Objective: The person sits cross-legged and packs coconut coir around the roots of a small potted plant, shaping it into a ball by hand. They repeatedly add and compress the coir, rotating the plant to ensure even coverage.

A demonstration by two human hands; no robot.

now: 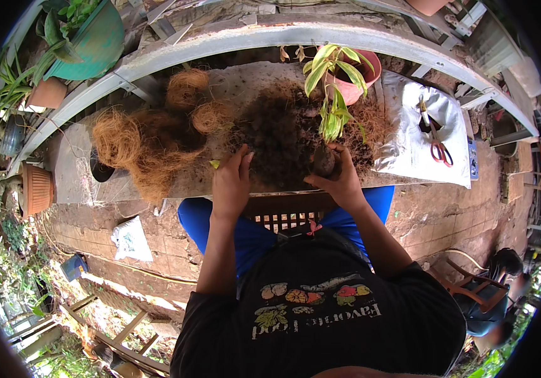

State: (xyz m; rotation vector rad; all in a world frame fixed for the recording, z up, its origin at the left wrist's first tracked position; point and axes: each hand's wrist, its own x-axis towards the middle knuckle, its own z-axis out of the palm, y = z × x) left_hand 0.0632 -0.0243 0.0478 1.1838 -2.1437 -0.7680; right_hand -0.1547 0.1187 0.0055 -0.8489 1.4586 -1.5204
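From far off, I see the right hand (345,181) curled round a dark lump (324,162) at its ten o'clock, long side pointing near twelve; the left hand (231,179), at the lump's nine o'clock, has fingers out and looks bare. The lump is brown and egg-shaped, with yellow-green leaves (332,123) past it at twelve.

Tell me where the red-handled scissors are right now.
In the head view, the scissors lie on the white sack toward the right side, to the right of the pink pot and the right hand.
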